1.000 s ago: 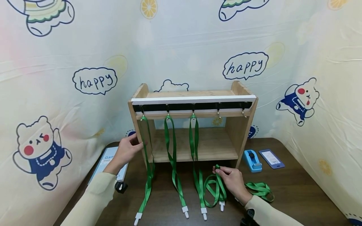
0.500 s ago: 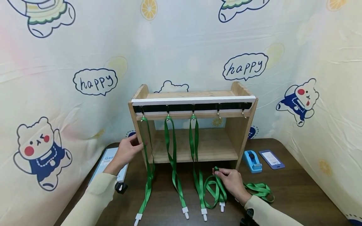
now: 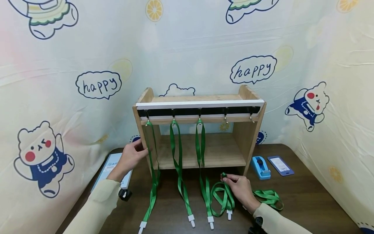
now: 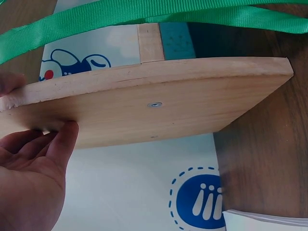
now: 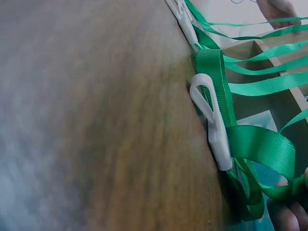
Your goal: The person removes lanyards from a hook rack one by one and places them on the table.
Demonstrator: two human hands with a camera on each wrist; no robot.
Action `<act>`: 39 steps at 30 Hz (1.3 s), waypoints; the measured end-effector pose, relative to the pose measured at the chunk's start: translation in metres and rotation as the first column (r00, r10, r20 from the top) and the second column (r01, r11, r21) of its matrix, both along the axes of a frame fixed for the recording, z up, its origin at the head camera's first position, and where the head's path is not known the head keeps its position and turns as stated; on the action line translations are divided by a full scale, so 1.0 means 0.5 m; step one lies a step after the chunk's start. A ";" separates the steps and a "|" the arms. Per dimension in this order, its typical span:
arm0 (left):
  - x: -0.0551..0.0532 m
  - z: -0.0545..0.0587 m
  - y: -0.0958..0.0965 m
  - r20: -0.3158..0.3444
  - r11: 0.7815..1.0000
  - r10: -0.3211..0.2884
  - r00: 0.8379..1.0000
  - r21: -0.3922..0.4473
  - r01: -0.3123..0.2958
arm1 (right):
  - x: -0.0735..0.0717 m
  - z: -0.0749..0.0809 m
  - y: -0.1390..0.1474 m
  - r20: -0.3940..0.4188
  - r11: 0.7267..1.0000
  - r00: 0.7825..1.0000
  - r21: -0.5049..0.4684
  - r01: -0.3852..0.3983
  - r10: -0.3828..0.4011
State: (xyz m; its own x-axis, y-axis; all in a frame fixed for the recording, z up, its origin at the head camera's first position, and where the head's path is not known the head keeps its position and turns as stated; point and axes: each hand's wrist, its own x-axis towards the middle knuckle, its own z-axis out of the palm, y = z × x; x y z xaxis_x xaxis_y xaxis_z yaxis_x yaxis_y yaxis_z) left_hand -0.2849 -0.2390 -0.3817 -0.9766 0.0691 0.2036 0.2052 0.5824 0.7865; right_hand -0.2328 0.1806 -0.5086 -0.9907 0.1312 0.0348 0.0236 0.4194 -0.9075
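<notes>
My left hand grips the left side panel of a small wooden shelf. In the left wrist view, its fingers lie against the panel's outer face and another digit reaches over the front edge. Three green lanyards hang from hooks under the shelf's top, their white clips lying on the table. My right hand pinches the top of a fourth, coiled green lanyard in front of the shelf. In the right wrist view, that coil's white clip lies on the wood; the pinching fingertips are partly cut off.
Two bare hooks are at the right of the rail. A folded green lanyard lies right of my right hand. Behind it are a blue tape dispenser and a blue badge holder. A printed booklet lies left of the shelf.
</notes>
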 end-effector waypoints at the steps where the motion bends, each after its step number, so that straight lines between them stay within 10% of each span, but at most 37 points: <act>1: 0.000 0.001 0.000 0.000 1.000 0.001 1.000 0.000 -0.001 | 0.000 0.001 0.000 0.002 1.000 1.000 0.000 0.003 -0.003; 20: 0.000 -0.003 0.001 -0.008 1.000 0.007 1.000 -0.007 -0.007 | 0.003 0.022 0.006 -0.044 0.999 0.999 -0.049 -0.002 0.000; 39: 0.001 -0.002 -0.002 -0.010 1.000 -0.005 1.000 -0.002 0.005 | 0.011 0.163 0.058 -0.205 0.971 0.976 -0.207 -0.117 0.074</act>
